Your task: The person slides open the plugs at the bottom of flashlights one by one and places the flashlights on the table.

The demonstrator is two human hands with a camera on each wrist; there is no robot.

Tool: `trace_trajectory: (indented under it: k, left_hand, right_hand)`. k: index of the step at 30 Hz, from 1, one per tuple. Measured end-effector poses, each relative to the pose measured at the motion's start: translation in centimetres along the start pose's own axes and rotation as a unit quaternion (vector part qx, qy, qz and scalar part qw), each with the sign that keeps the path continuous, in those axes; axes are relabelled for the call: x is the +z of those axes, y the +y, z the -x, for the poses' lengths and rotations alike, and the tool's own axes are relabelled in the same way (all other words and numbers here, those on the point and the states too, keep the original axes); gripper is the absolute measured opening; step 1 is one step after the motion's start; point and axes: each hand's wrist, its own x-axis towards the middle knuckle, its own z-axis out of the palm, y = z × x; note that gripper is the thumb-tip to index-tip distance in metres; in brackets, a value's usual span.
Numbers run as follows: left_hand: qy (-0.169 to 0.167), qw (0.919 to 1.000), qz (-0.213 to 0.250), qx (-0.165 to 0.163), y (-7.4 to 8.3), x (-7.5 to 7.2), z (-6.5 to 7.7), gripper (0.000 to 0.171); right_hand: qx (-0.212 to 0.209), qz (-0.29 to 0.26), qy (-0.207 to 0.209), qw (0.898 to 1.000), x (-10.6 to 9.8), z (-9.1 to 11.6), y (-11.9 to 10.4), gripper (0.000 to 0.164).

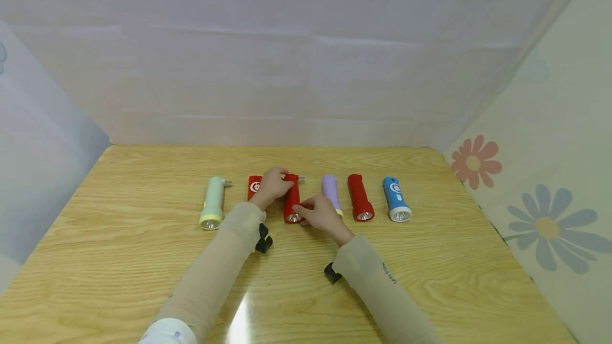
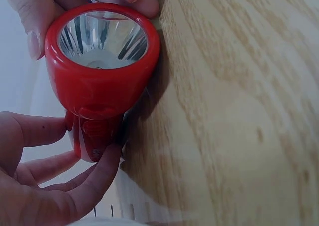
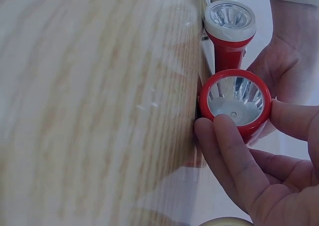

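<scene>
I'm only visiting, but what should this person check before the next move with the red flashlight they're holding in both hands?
1. Left hand gripping the held red flashlight near its back end: ok.
2. Right hand steadying its lamp end: ok.
3. Its plug prongs folded in: not ok, they stick out.
4. Pale green flashlight with prongs folded: not ok, also out.
5. Right hand not touching the purple flashlight: cannot tell, they overlap in the head view.

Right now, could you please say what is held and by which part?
A red flashlight: left hand at its handle, right hand at its lamp head.
</scene>
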Motion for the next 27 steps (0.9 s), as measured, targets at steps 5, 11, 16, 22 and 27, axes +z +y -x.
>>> trace_trajectory:
  k: [5,11,16,22,27]
  left_hand:
    - [-0.004,1.0000,0.004,0.003,0.1,0.1,0.0,0.043]
    - [-0.008,0.9999,0.008,0.012,0.2,0.1,0.1,0.044]
    - [-0.009,0.9998,0.001,0.018,0.1,0.0,0.2,0.045]
    - [0.018,0.9985,-0.025,0.046,0.1,-0.3,0.5,0.043]
    - [0.048,0.9957,-0.021,0.077,0.1,-0.6,1.3,0.036]
  right_hand:
    - [-0.013,0.015,-0.001,1.000,-0.3,0.2,-0.1,0.026]
    - [-0.021,0.016,0.003,1.000,-0.5,0.4,-0.1,0.028]
    - [-0.026,0.030,0.019,0.999,-0.6,0.5,-0.2,0.026]
    - [-0.069,0.080,0.047,0.993,-0.8,1.0,-0.3,0.026]
    - [-0.091,0.093,0.070,0.989,-1.3,1.9,-0.3,0.024]
